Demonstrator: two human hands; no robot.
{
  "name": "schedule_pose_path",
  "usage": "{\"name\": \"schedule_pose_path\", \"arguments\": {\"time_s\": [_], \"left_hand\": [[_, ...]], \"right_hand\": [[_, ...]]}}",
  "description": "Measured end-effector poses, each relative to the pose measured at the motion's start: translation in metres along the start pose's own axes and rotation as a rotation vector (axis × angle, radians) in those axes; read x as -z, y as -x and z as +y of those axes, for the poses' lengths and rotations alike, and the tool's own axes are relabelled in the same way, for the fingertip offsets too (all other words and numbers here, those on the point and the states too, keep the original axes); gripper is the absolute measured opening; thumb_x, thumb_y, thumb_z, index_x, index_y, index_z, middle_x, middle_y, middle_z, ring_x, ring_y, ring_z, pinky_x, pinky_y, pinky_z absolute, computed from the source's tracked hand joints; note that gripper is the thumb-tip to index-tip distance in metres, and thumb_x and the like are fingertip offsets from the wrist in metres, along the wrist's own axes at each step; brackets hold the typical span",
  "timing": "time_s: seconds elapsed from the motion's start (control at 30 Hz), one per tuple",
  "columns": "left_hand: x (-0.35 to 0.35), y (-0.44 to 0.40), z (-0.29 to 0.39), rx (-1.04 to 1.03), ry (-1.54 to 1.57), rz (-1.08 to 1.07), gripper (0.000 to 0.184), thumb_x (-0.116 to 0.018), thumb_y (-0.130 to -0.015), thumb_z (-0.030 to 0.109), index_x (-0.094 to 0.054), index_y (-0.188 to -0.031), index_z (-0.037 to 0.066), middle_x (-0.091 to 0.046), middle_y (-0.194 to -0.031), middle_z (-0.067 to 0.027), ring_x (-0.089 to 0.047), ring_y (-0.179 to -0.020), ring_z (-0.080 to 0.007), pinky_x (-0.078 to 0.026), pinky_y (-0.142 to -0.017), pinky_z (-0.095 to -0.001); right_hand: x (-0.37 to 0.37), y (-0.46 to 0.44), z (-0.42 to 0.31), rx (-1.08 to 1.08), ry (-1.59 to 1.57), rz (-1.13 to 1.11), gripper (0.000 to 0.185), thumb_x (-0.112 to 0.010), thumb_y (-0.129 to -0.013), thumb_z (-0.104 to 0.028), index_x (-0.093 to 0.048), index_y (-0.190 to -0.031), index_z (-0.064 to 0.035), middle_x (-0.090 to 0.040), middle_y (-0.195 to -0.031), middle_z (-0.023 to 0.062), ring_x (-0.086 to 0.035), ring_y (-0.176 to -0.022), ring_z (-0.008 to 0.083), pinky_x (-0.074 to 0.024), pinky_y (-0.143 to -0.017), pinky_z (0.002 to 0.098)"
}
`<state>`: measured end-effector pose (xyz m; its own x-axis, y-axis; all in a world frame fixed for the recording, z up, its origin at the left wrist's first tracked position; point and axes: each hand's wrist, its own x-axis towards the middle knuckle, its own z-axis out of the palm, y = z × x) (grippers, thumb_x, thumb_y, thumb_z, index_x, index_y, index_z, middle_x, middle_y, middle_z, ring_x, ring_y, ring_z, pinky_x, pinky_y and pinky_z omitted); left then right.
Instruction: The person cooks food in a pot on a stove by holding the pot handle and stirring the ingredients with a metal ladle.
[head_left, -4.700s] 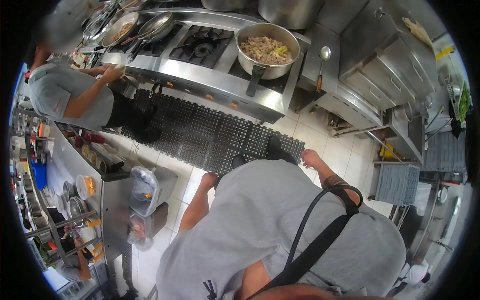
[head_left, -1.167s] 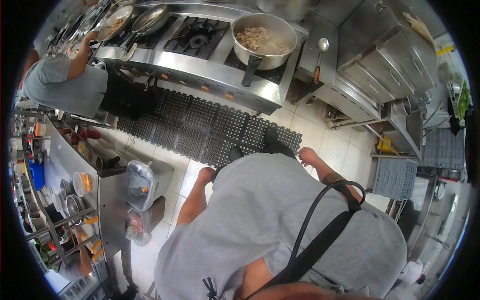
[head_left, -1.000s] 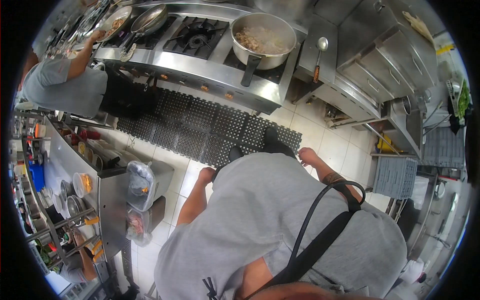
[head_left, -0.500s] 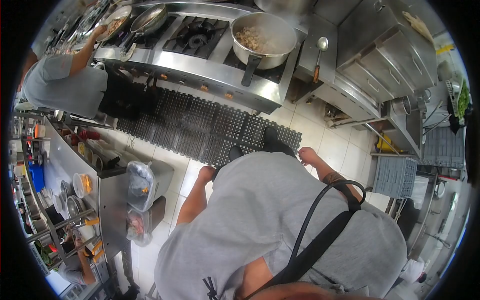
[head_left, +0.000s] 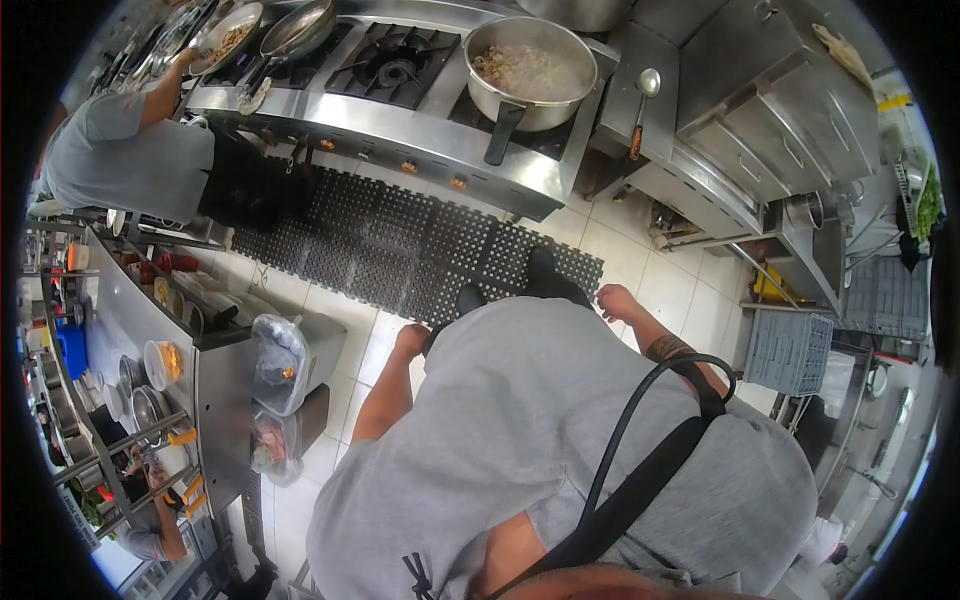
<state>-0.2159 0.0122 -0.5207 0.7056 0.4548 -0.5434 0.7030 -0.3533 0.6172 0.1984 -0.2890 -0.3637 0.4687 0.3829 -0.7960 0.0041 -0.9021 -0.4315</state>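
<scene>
My left hand (head_left: 411, 339) hangs by my left side, beside dark clothing, over the white tiles; its fingers point down and are mostly hidden behind the back of the hand. On the other side, my right hand (head_left: 616, 302) hangs over the floor with loosely bent fingers partly apart and nothing visible in them. Ahead on the stove (head_left: 440, 140) stands a large pot (head_left: 532, 110) with a black handle, browned pieces of food and some steam inside. A spoon (head_left: 642, 108) with an orange-brown handle lies on the steel counter to its right.
A black perforated mat (head_left: 400, 235) lies before the stove. At left, a co-worker (head_left: 130, 155) holds a frying pan (head_left: 228, 42); a second pan (head_left: 297, 32) sits beside it. A lined bin (head_left: 282, 365) stands left of me, grey crates (head_left: 790, 350) right. Another person's arm (head_left: 168, 515) shows lower left.
The steam over the pot has thinned. The co-worker's hand and the frying pan have shifted slightly. My hands stay low at my sides, almost in the same place.
</scene>
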Motion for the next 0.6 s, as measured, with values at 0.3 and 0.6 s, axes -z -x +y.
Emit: {"name": "schedule_pose_path", "arguments": {"time_s": [0.3, 0.6], "left_hand": [[-0.005, -0.009, -0.012, -0.007, -0.007, -0.004, 0.016, -0.05, -0.073, 0.018, -0.063, -0.073, 0.008, -0.063, -0.086, -0.0136, -0.061, -0.083, -0.0296, -0.05, -0.073, -0.0382], [0.002, -0.006, -0.002, -0.085, -0.063, 0.025, 0.013, -0.051, -0.071, 0.017, -0.061, -0.07, 0.008, -0.062, -0.08, -0.013, -0.061, -0.078, -0.0305, -0.05, -0.068, -0.0393]], "right_hand": [[0.0, 0.001, -0.007, -0.004, 0.002, 0.0, 0.024, -0.045, -0.079, -0.01, -0.058, -0.098, -0.002, -0.06, -0.079, 0.01, -0.06, -0.059, 0.0199, -0.051, -0.048, 0.0319], [-0.006, -0.002, 0.002, -0.022, -0.022, 0.036, 0.022, -0.045, -0.081, -0.01, -0.06, -0.094, -0.0023, -0.062, -0.077, 0.0118, -0.063, -0.059, 0.0212, -0.0522, -0.046, 0.0319]]}}
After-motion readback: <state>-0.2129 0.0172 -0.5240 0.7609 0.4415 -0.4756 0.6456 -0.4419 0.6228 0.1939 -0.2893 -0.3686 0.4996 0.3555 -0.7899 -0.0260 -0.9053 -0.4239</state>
